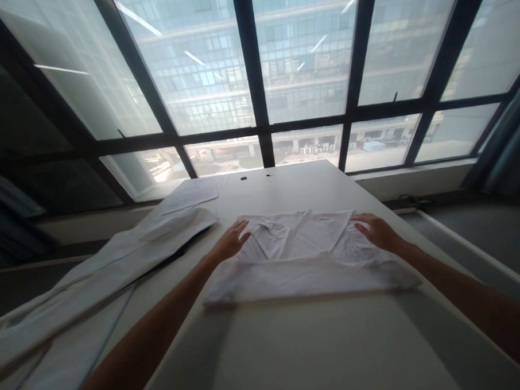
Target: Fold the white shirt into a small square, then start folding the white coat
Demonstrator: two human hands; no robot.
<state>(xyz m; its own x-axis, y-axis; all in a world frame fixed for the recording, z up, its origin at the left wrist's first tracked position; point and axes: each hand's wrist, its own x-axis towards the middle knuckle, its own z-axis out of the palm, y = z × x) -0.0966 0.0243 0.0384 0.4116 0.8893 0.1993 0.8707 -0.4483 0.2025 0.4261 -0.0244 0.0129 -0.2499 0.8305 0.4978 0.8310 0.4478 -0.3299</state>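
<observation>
A white garment (306, 276), partly folded, lies in front of me. Its near part makes a thick flat band, while the thinner far part is creased and shows angled folds. My left hand (233, 241) is at the far left side of the garment, fingers stretched forward and thumb apart. On the opposite side, my right hand (377, 231) reaches to the far right corner with its fingers extended and spread. Both hands are open at the cloth's edges; whether the fingertips press on it is hard to tell.
The white table (286, 194) runs up to a large dark-framed window (259, 74). Along its left side lie more white garments (117, 270), one with a dark inner edge, and a flat white sheet-like piece (191, 195). Two small round holes are near the table's far end.
</observation>
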